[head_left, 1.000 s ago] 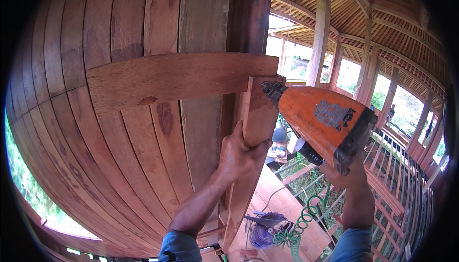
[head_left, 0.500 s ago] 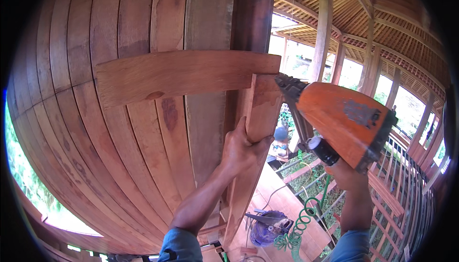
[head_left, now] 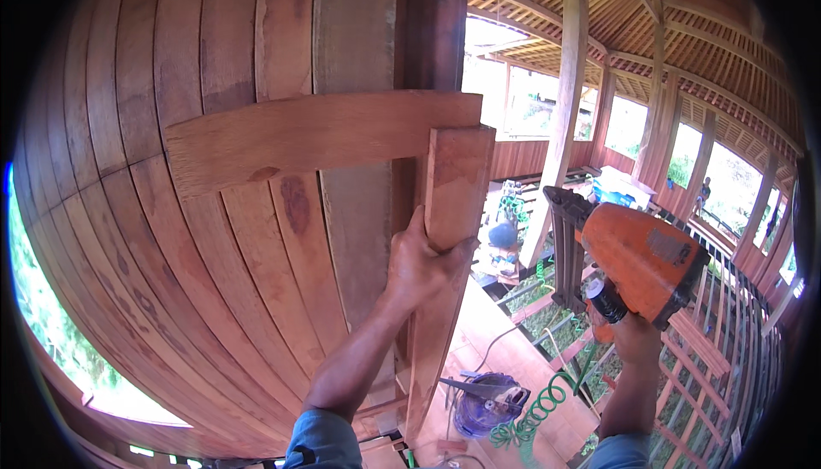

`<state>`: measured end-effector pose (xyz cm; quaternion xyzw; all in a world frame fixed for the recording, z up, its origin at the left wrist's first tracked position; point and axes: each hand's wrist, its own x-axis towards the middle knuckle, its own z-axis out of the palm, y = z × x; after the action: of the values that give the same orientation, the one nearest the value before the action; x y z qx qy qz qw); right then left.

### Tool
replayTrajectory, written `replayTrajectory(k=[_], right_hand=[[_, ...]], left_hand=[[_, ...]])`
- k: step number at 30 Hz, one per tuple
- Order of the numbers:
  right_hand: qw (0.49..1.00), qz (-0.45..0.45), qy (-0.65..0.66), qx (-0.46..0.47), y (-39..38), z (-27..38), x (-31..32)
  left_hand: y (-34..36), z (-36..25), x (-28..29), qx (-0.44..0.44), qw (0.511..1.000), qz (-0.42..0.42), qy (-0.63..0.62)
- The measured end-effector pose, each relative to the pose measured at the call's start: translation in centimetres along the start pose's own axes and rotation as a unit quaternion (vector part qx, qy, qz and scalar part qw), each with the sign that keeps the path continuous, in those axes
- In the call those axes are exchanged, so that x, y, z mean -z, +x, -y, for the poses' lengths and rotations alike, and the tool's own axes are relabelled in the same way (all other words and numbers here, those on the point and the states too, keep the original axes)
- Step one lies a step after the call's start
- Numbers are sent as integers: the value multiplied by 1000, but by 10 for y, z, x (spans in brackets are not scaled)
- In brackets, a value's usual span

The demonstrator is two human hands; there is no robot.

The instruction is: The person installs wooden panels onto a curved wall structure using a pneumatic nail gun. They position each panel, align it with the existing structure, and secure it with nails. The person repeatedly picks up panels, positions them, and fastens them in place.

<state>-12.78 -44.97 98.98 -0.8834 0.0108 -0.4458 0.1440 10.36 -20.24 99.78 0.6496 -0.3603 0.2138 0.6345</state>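
My left hand (head_left: 425, 262) is closed round an upright wooden board (head_left: 457, 191) at the edge of the plank wall (head_left: 265, 212). Just above it, a horizontal wooden piece (head_left: 325, 135) lies across the wall planks, its right end by the top of the upright board. My right hand (head_left: 634, 332) grips an orange and black nail gun (head_left: 637, 251). The gun's nose points up and left, apart from the board, with its magazine hanging below. A green coiled air hose (head_left: 547, 396) runs down from the gun's handle.
Below lies a purple-blue basin (head_left: 487, 405) with a handsaw (head_left: 479, 390) across it. To the right stretch open floor joists (head_left: 684, 383) and loose timbers. A tall post (head_left: 560, 118) stands beyond, under a slatted roof.
The nail gun has come away from the top of the upright board, moving right and down. My left hand keeps its hold on the board.
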Motion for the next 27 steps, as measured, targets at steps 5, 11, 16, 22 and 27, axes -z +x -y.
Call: replayTrajectory(k=[5, 11, 16, 22, 27], right_hand=[[950, 101, 220, -197, -50, -46, -30], [814, 157, 364, -426, -126, -66, -75], [778, 241, 344, -467, -232, -112, -137], [620, 251, 339, -662, -371, -153, -168], [545, 274, 304, -732, -470, -178, -173]], left_hand=[[-9, 10, -2, 19, 998, -14, -62], [-54, 40, -9, 47, 997, -19, -60], [-121, 94, 5, 134, 985, 66, 90], [-204, 151, 5, 231, 952, 89, 182], [-254, 180, -1, 322, 887, 198, 264]])
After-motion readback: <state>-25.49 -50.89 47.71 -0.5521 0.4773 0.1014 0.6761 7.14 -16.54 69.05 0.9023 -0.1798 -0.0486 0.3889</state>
